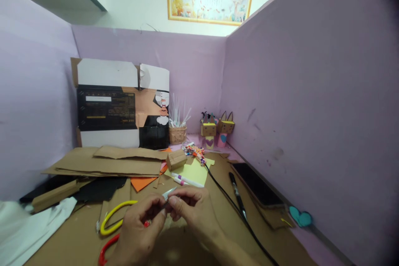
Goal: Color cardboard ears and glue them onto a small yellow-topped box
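My left hand [139,224] and my right hand [198,212] meet above the front middle of the table. Both are closed, with their fingertips pinched together on something small and dark; its kind cannot be made out. Under and beside my left hand lie scissors with one yellow loop [118,205] and one red loop [105,251]. A pale metal tip [169,192], seemingly the scissors' blade, shows just beyond my fingertips. Past my hands, white markers [188,180] with purple and pink bands rest by yellow paper [199,169] and a small cardboard box [176,160].
A hot glue gun [197,152] with a patterned body trails a black cable [222,191] along my right. A black pen [237,195] and a phone [257,183] lie there. Cardboard sheets [112,164] are stacked left. Cat-headed paper figures [208,129] stand at the back.
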### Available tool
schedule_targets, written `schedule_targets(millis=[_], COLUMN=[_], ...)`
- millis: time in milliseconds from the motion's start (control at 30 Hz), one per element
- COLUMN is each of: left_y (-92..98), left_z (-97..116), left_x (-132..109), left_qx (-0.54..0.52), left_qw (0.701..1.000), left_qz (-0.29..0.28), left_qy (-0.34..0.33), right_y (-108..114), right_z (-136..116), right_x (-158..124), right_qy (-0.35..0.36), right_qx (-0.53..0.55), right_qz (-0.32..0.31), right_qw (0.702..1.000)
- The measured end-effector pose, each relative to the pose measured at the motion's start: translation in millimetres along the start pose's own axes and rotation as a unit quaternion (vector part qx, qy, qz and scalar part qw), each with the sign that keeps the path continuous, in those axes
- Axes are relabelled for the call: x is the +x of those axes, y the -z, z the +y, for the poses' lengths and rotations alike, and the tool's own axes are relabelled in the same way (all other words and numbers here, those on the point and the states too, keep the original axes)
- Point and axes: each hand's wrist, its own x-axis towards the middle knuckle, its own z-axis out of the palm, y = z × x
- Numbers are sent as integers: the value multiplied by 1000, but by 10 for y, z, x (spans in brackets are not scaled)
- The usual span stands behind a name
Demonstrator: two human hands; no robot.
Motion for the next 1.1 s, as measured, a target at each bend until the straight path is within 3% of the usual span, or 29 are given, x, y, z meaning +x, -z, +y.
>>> schedule_targets(millis=[433,667,833,933,1100], left_y=[-11,-9,-2,54,195], left_z=[14,-43,-79,-51,10], left_x=[-9,56,80,116,183], left_qx=[-26,-84,-50,12,157], left_qw=[999,990,994,997,982], left_qz=[-8,-44,-37,-21,-55], left_qy=[26,100,93,78,90], right_y=[-11,-9,-29,5,91], right_z=[-23,64,94,94,29], right_x=[-5,9,29,46,73], right_qy=[-26,-91,-138,-156,-93], right_qx=[45,192,231,176,-89], right_qz=[23,62,64,53,68], right_qw=[998,975,961,971,989])
